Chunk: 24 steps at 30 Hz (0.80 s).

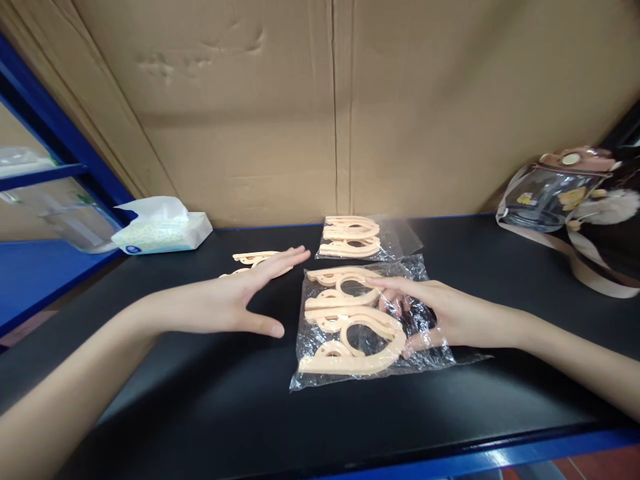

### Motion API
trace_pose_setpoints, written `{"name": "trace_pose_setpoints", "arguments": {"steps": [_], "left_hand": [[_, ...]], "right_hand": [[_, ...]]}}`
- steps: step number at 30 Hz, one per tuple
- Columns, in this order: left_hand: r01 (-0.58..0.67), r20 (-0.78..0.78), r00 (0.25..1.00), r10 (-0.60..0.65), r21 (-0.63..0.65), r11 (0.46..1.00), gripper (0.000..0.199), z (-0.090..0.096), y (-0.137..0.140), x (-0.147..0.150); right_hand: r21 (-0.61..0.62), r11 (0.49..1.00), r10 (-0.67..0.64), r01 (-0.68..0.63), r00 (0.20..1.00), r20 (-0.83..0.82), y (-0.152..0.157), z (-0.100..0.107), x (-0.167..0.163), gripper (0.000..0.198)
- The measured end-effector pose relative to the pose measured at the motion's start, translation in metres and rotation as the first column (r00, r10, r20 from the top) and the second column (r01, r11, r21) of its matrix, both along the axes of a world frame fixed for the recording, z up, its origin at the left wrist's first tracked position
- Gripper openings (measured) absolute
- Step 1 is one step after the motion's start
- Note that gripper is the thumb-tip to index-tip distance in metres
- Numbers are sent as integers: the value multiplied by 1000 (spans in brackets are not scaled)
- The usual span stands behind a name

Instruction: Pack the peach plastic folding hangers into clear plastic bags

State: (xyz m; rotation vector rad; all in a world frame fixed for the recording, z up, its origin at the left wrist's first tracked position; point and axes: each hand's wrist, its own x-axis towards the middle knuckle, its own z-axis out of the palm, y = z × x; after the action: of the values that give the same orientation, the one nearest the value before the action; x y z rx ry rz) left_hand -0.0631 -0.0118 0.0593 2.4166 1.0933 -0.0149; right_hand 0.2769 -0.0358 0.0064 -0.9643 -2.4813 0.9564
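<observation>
A clear plastic bag (450, 355) with beige folding hangers (367, 363) in it lies on the black table in front of me. My right hand (435, 310) rests on the bag's right side, thumb and forefinger spread apart by the hangers' curved ends; its other fingers curl over the film. To the left of the bag, my left hand (235, 300) hovers with fingers stretched out and thumb apart, holding nothing. Partly hidden behind it are loose beige hanger pieces (250, 257). Farther back lies a second clear bag (397, 237) with similar hangers inside.
A tissue pack (165, 233) sits at the back left, beside a blue metal frame (60, 107). At the back right stands a clear water bottle (550, 193) with a strap (585, 267) trailing on the black table (240, 413). Cardboard (240, 133) walls the back.
</observation>
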Motion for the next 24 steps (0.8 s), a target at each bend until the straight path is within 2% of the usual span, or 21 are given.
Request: {"name": "trace_pose_setpoints", "arguments": {"steps": [5, 9, 13, 16, 18, 21, 24], "left_hand": [[-200, -5, 979, 203, 147, 969, 97, -5, 28, -27], [-323, -46, 941, 334, 157, 933, 94, -9, 44, -47], [-369, -88, 922, 377, 96, 925, 90, -12, 51, -55], [-357, -69, 926, 370, 149, 922, 84, -13, 53, -54], [-355, -72, 924, 376, 207, 912, 81, -13, 54, -51], [-350, -79, 917, 391, 310, 884, 78, -13, 54, -47], [-309, -46, 927, 372, 470, 827, 72, -10, 51, -44]], "right_hand": [[14, 1000, 4, -4, 1000, 31, -2, 4, 2, 91], [28, 999, -23, 21, 995, 95, -3, 13, 7, 92], [35, 996, -83, 78, 985, 154, 0, 17, 18, 82], [93, 989, -129, 115, 980, 151, 4, 17, 24, 74], [195, 966, -206, 172, 964, 169, 7, 18, 27, 69], [359, 896, -336, 260, 926, 169, 10, 23, 31, 61], [441, 836, -413, 325, 903, 117, 11, 27, 34, 55]]}}
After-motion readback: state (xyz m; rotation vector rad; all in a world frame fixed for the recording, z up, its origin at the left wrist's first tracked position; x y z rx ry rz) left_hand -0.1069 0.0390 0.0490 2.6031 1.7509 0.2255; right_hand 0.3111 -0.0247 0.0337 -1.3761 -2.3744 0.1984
